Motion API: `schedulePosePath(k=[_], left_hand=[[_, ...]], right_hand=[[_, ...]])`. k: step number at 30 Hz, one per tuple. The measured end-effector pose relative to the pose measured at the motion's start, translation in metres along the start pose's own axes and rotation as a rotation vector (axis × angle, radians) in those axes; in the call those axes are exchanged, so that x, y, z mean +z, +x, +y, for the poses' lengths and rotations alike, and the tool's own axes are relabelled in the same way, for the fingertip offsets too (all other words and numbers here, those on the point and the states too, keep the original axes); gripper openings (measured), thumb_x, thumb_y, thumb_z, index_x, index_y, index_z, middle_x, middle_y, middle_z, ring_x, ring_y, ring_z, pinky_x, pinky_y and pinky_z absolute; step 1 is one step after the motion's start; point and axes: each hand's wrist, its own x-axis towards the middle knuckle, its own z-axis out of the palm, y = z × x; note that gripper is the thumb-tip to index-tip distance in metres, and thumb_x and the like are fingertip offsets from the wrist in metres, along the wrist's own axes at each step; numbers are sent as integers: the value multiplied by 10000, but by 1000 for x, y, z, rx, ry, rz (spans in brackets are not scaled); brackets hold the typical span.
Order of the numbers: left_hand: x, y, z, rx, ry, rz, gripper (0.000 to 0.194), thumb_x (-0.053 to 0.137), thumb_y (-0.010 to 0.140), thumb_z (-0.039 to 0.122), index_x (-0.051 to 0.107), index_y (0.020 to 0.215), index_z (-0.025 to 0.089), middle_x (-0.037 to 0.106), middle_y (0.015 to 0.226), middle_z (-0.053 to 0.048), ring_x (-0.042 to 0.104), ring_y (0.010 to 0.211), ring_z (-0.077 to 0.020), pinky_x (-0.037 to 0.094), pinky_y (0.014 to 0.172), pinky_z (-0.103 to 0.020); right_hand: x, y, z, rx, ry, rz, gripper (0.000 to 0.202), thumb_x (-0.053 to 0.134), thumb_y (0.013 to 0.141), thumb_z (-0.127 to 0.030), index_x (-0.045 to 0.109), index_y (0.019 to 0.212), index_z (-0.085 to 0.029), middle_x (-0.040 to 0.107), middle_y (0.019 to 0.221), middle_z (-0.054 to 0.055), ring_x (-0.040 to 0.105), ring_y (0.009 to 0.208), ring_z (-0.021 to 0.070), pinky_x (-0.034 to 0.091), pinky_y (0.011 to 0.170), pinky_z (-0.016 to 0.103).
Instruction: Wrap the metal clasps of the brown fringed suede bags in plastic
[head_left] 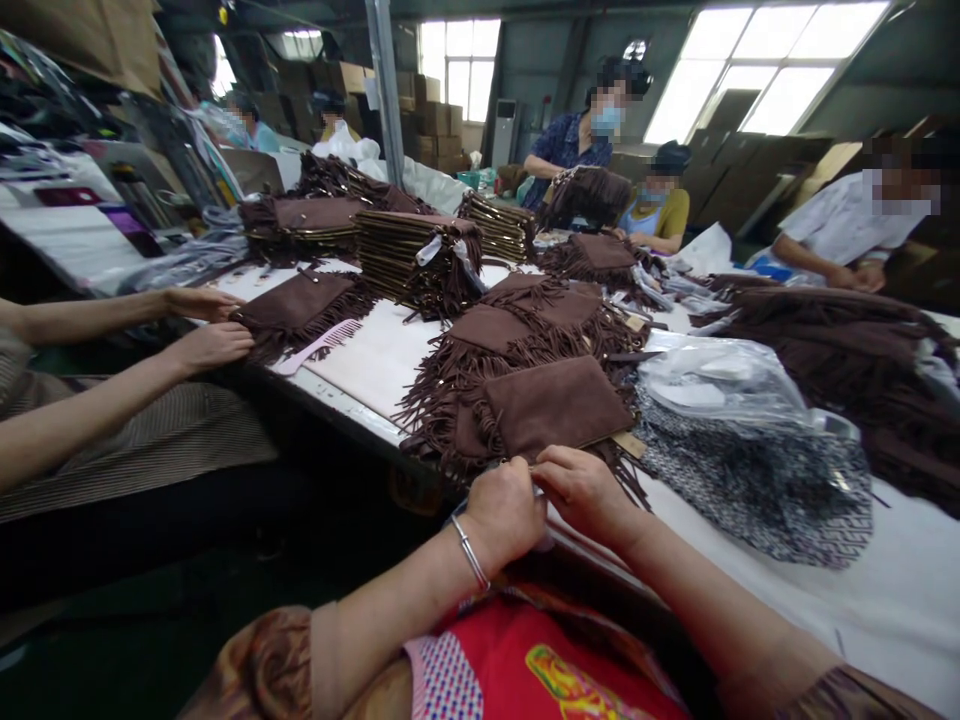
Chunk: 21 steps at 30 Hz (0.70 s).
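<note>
A brown suede-like pouch [559, 405] with fringe lies on the near table edge, on top of other fringed pouches. Just in front of its near edge, my left hand [506, 515] is closed in a fist, a silver bangle on the wrist. My right hand [585, 490] meets it there, fingers pinched together. What both hold is small and mostly hidden; a bit of greyish, plastic-like material shows beside the left fingers. A tan tag [630, 443] sticks out by the pouch's right corner.
A clear plastic bag with black-and-white speckled material [750, 470] lies to the right. Stacked pouches [405, 255] stand farther back. At left, a co-worker's hands [210, 345] touch another fringed pouch [300, 305] beside a pink comb [322, 345]. More people work across the table.
</note>
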Motion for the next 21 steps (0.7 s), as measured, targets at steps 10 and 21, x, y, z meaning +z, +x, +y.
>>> schedulePosePath(k=[10,21], left_hand=[[8,6,-11,19,-138,-56,199,482,766,104,577,939,122,681,930,-172,659,901,-263,480,764,-324],[8,-3,-13,104,3,-120,392,307,949,387,609,938,137,688,881,-173,662,814,-271,479,735,-365]], right_hand=[[8,-4,5,61,9,5,158,525,902,-154,675,862,-176,629,856,55,581,822,156,444,735,252],[7,-9,11,-16,-39,-32,146,519,915,-179,658,870,-173,626,857,62,563,839,166,426,741,264]])
